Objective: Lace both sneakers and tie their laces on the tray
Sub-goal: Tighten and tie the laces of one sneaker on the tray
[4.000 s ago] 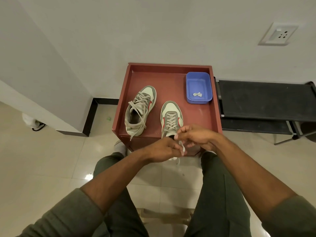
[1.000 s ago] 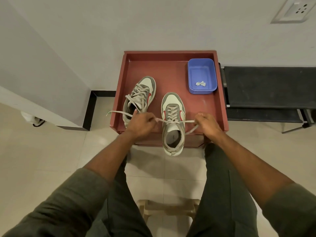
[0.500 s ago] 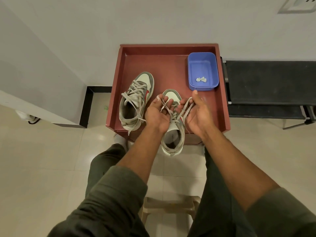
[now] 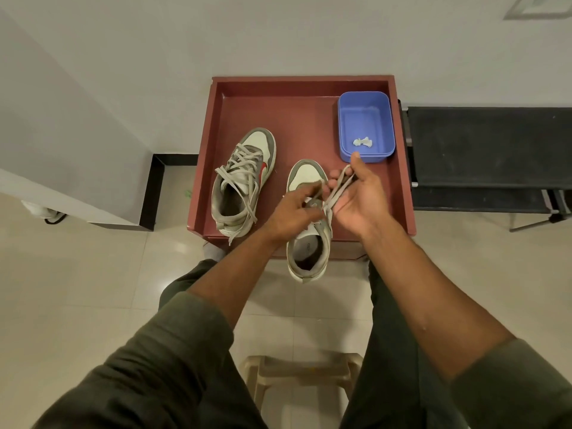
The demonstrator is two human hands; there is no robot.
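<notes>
Both hands working the right sneaker point(image 4: 308, 243) lace point(image 4: 339, 188)
Left hand point(image 4: 294, 213) pinches one strand; right hand point(image 4: 359, 196), palm up, fingers half-curled, holds a loop.

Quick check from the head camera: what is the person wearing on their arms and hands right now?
Both arms wear dark olive-green long sleeves, pushed up so the forearms are bare. The left sleeve bunches in soft folds near the elbow; the right sleeve ends likewise. The left hand and right hand are bare: no gloves, and no rings or watch visible.
</notes>
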